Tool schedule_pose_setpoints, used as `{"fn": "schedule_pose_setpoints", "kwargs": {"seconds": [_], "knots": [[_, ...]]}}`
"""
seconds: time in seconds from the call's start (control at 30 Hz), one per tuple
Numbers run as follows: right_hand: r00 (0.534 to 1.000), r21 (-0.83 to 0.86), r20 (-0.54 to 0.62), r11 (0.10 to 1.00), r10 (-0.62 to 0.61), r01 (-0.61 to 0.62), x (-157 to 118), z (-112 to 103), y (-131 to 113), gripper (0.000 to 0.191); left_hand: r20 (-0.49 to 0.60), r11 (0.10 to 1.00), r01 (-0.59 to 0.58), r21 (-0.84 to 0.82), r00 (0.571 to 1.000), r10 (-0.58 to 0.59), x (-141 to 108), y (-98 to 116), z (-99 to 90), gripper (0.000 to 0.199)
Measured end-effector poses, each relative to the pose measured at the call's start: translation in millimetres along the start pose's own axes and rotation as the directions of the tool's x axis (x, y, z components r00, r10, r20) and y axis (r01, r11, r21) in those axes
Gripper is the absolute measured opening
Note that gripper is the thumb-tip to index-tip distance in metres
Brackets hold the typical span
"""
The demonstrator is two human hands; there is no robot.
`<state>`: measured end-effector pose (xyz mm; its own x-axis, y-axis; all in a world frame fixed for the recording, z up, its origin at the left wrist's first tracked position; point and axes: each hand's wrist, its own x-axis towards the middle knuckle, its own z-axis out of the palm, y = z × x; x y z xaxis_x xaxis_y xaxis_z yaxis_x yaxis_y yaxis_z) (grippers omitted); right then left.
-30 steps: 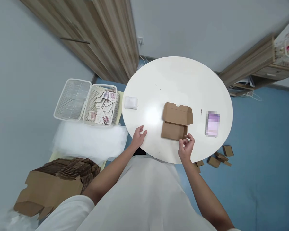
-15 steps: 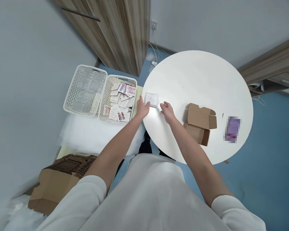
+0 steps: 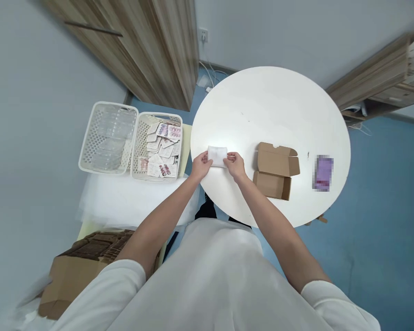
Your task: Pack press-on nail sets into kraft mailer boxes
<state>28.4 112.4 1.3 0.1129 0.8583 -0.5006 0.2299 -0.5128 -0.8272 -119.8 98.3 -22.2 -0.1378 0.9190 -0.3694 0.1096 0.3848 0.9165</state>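
Note:
A small white wrapped packet (image 3: 217, 156) is between my hands near the left edge of the round white table (image 3: 272, 105). My left hand (image 3: 201, 166) grips its left end, thumb toward the front. On its right end, the fingers and thumb of my right hand (image 3: 235, 164) are closed. What the white wrapping covers is hidden. To the right of my right hand stands an open brown cardboard box (image 3: 278, 159), its lid folded back and its visible inside bare.
Left of the table, one white basket (image 3: 134, 158) holds many printed cards; another (image 3: 86, 138) holds clear plastic containers. White sheeting (image 3: 131, 197) lies before them, with a large carton (image 3: 72, 276) nearer me. A blurred-out purple item (image 3: 323, 173) lies on the table's right.
My right hand has closed the gap and taken the packet's right end. My left hand has shifted its grip on the left end, and the packet now lies straighter. The view has shifted slightly.

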Motion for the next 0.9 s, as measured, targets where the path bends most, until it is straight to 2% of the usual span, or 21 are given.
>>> {"fn": "schedule_pose_setpoints", "kwargs": {"seconds": [0.13,0.27,0.37,0.47,0.53,0.63,0.73,0.9], "knots": [[0.999,0.095,0.026,0.995,-0.035,0.033,-33.7,-49.6,-0.2,0.031,0.073,0.999,-0.034,-0.033,0.997,0.036,-37.8,17.0,26.8,0.053],[0.996,0.124,0.001,0.988,-0.089,0.088,-61.9,-115.3,7.3,0.03,0.174,0.995,-0.097,0.036,0.981,0.09,-68.7,39.6,72.0,0.051],[0.996,0.028,-0.023,0.995,-0.091,0.092,-72.9,-163.9,22.1,0.029,0.236,0.981,-0.144,0.132,0.965,0.11,-85.6,51.7,114.2,0.049],[0.995,-0.167,-0.041,0.982,-0.096,0.088,-74.6,-198.5,40.4,0.03,0.269,0.961,-0.152,0.23,0.959,0.087,-97.8,53.5,151.3,0.043],[0.995,-0.297,-0.025,0.951,-0.096,0.084,-72.7,-211.3,51.8,0.028,0.264,0.943,-0.144,0.301,0.962,0.063,-103.5,49.4,168.9,0.044],[0.994,-0.457,0.027,0.883,-0.109,0.11,-69.0,-218.0,65.6,0.022,0.229,0.897,-0.138,0.42,0.973,0.042,-108.6,40.3,184.9,0.049],[0.988,-0.572,0.09,0.806,-0.124,0.153,-66.0,-216.5,74.5,0.018,0.232,0.824,-0.156,0.544,0.972,0.031,-110.1,33.7,193.0,0.042],[0.98,-0.692,0.168,0.695,-0.107,0.194,-62.5,-206.9,79.6,0.025,0.222,0.674,-0.164,0.72,0.975,0.0,-110.3,32.3,201.7,0.04]]}}
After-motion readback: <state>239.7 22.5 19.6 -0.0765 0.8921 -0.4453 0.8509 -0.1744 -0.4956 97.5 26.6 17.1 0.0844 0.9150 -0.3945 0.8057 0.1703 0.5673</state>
